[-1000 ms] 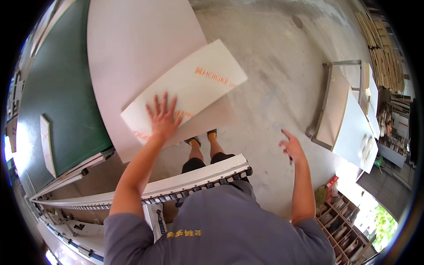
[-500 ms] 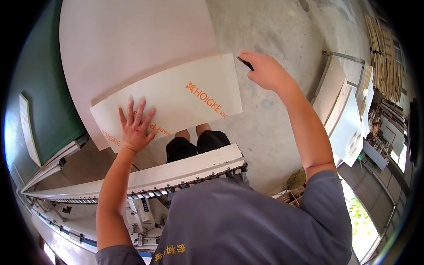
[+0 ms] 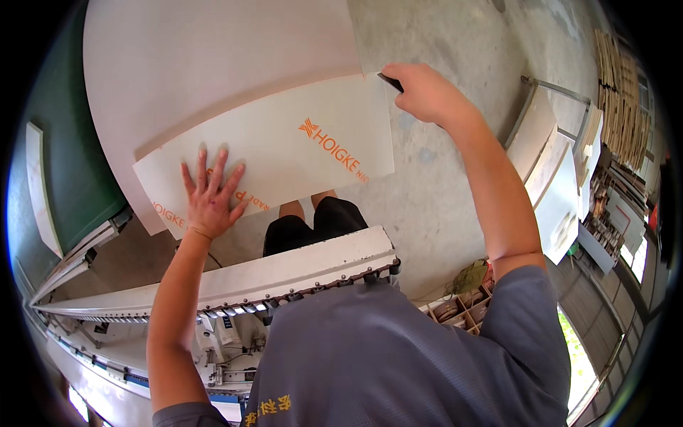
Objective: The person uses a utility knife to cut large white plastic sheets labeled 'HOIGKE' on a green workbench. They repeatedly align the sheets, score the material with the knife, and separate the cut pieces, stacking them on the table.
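A white rectangular panel (image 3: pixel 284 142) with orange printing lies on top of a larger white board (image 3: pixel 213 64). My left hand (image 3: pixel 210 193) presses flat on the panel's near left part, fingers spread. My right hand (image 3: pixel 423 91) is closed around a small dark tool (image 3: pixel 390 81) whose tip touches the panel's far right corner. My legs and shoes show below the panel's near edge.
A white machine rail (image 3: pixel 284 274) with a chain of rollers runs across in front of my body. A green machine surface (image 3: pixel 60 156) lies at the left. Stacked white panels (image 3: pixel 555 171) on a rack stand at the right, with a compartment box (image 3: pixel 455 309) on the concrete floor.
My right hand swung up from my side to the panel's far right corner. The panel has turned flatter on the board, and my left hand slid toward its near left end.
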Available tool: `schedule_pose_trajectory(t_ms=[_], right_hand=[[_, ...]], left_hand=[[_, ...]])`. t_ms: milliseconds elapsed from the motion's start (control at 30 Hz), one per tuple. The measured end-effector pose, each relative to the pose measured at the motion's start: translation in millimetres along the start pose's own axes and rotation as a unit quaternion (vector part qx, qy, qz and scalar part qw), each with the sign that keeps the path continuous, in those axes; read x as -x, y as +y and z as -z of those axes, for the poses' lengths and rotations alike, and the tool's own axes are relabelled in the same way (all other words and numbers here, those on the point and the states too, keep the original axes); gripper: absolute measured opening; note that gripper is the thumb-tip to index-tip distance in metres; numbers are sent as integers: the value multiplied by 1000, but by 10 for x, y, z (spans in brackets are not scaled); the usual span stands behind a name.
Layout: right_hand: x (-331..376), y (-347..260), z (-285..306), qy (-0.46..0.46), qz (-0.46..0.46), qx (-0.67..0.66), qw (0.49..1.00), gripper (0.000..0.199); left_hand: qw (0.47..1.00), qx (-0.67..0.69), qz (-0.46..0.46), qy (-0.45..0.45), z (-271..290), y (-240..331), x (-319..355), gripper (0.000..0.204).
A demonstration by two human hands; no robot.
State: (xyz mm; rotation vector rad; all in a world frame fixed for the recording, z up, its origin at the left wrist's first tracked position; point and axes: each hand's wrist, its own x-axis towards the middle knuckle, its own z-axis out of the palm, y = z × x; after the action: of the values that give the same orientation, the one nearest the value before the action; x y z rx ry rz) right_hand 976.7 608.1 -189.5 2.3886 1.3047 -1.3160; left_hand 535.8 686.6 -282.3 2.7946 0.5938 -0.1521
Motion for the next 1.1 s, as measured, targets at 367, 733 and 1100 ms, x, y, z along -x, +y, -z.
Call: schedule_pose_trajectory(t_ms=[367,733,1100], right_hand=[[334,393,-754,6,84,72,994,40],[248,337,-256,105,96,47,989,43],[251,646,-873,32,87,-63,994,44]], left_hand=[[1000,-19,14,-19,-74,-33,29,78],[1000,-10,11,-19,-52,-20,9,77],[1000,1,-15,1,-69,-23,-46,78]])
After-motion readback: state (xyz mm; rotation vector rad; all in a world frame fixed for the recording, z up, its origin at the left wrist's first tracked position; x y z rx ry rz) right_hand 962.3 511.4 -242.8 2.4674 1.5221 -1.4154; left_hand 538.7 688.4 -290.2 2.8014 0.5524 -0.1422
